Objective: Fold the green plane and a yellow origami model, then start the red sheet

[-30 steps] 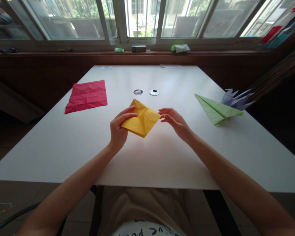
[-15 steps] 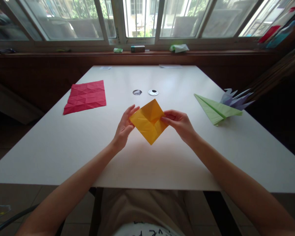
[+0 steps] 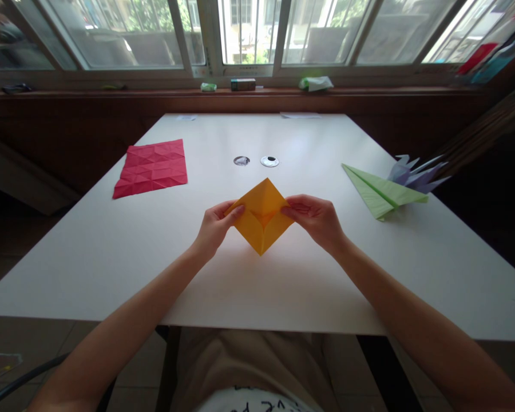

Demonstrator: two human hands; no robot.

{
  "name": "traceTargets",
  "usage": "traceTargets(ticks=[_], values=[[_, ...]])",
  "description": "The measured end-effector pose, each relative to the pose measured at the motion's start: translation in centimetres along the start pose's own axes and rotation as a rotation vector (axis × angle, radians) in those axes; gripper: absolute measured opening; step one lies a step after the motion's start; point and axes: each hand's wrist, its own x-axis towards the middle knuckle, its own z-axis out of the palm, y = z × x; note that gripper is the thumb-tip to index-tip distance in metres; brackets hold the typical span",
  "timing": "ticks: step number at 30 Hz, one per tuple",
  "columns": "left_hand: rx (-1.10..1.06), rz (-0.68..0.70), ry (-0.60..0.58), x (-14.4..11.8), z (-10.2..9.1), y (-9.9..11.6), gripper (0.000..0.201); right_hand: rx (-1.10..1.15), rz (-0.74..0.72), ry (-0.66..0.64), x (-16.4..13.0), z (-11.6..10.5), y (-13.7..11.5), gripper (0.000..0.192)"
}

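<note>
A folded sheet of yellow origami paper is held above the front middle of the white table, one corner pointing away from me and one towards me. My left hand pinches its left corner, thumb on top. At the right corner my right hand grips it the same way, with the thumb on the upper face. Creases run from the far and near corners to a small gap in the paper's middle. The fingers under the paper are hidden.
A creased red paper sheet lies at the left. To the right rest a green folded paper and a pale purple folded paper piece. Two round inserts, the left one and the right one, are set in the tabletop.
My left hand has closed its thumb onto the paper's left corner. The yellow paper has levelled and bent along its middle, near corner slightly lower. My right hand keeps its pinch.
</note>
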Motion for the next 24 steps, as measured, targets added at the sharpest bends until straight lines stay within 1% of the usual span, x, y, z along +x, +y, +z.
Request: traceTargets(ticks=[6,10,12,14,16,19,20,22,24], values=[[-0.029,-0.009,0.015,0.0,0.1,-0.1,0.029,0.027,0.007,0.014,0.0,0.0,-0.1,0.019],[-0.042,0.015,0.024,0.1,0.1,-0.2,0.032,0.055,0.031,0.009,0.0,0.1,-0.3,0.021],[-0.05,0.034,-0.004,0.1,0.1,-0.2,0.035,0.101,0.054,0.035,0.1,0.2,-0.3,0.022],[-0.031,0.023,-0.061,0.0,0.1,-0.2,0.036,0.154,0.094,0.055,0.1,0.3,-0.4,0.023],[0.011,-0.026,-0.092,0.0,0.1,-0.3,0.035,0.185,0.164,0.005,0.1,0.5,-0.3,0.025],[0.031,-0.115,-0.055,0.0,0.0,-0.7,0.035,0.18,0.297,-0.172,0.2,0.6,0.2,0.029],[0.024,-0.143,-0.048,0.0,0.0,-0.9,0.035,0.183,0.332,-0.211,0.2,0.5,0.4,0.03],[0.01,-0.194,-0.064,-0.1,0.1,-1.1,0.036,0.207,0.362,-0.238,0.3,0.5,0.9,0.032],[0.003,-0.21,-0.07,-0.1,0.2,-1.1,0.037,0.243,0.363,-0.231,0.4,0.4,1.3,0.032]])
